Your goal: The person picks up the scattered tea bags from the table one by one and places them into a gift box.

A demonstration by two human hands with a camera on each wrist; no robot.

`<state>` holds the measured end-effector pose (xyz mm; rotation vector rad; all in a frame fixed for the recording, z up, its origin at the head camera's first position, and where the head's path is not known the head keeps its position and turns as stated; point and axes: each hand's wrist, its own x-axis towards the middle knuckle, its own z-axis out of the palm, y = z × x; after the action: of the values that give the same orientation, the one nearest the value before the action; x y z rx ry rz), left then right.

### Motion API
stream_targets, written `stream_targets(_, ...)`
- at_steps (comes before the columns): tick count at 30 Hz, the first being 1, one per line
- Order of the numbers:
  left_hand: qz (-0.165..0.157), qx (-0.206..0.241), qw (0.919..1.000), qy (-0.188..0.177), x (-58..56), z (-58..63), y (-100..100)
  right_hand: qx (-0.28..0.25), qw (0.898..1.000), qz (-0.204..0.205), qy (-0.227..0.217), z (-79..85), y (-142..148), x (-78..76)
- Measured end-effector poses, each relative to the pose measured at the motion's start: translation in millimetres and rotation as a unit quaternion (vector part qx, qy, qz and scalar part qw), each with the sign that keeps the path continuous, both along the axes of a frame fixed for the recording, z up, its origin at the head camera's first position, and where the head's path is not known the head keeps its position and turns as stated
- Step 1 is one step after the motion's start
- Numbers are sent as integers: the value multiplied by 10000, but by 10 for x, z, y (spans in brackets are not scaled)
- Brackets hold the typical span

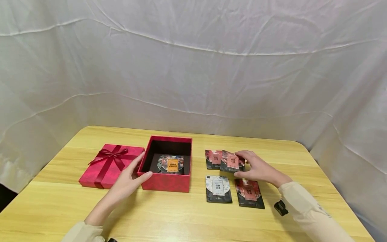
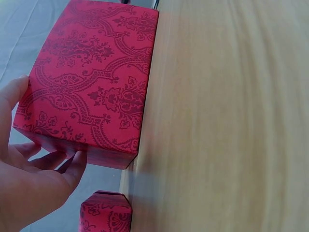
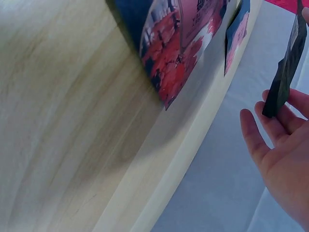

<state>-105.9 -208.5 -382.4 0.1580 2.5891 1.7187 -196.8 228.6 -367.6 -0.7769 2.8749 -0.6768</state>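
My left hand (image 1: 128, 183) holds the near left corner of an open red patterned gift box (image 1: 166, 183), thumb at the front wall and fingers along the left side. In the left wrist view, fingertips rest on the side of the box (image 2: 91, 72). Inside the box lies a tea sachet (image 1: 172, 165) with an orange label. My right hand (image 1: 258, 168) pinches a tea sachet (image 1: 232, 162) with a pink label, raised and overlapping another pink-labelled sachet (image 1: 213, 158) in the head view. The right wrist view shows the held sachet (image 3: 286, 72) edge-on between thumb and fingers.
Left of the box lies its red lid (image 1: 104, 168) with a dark red ribbon bow. Nearer me on the right are a white-labelled sachet (image 1: 218, 190) and a pink-labelled sachet (image 1: 249, 194). White cloth (image 1: 193, 84) hangs behind the wooden table (image 1: 169, 215).
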Motion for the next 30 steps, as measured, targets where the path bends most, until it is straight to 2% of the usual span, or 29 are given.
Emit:
stream_targets(7,11,37,10000,4,-2,-16,1,68,10000,25,12,40,-35,22)
stream_targets(17,-6,32,10000,25,4,-12,-3,197,9993,293,80,163,-200,114)
stream_targets(24,34,-35,10000,1,-12,-18,5,-6,9994,338,122,234,-289,164)
stream_targets(30,55,-79,10000,1,-14,-23,11,18,9986,490,212,300,-357,198)
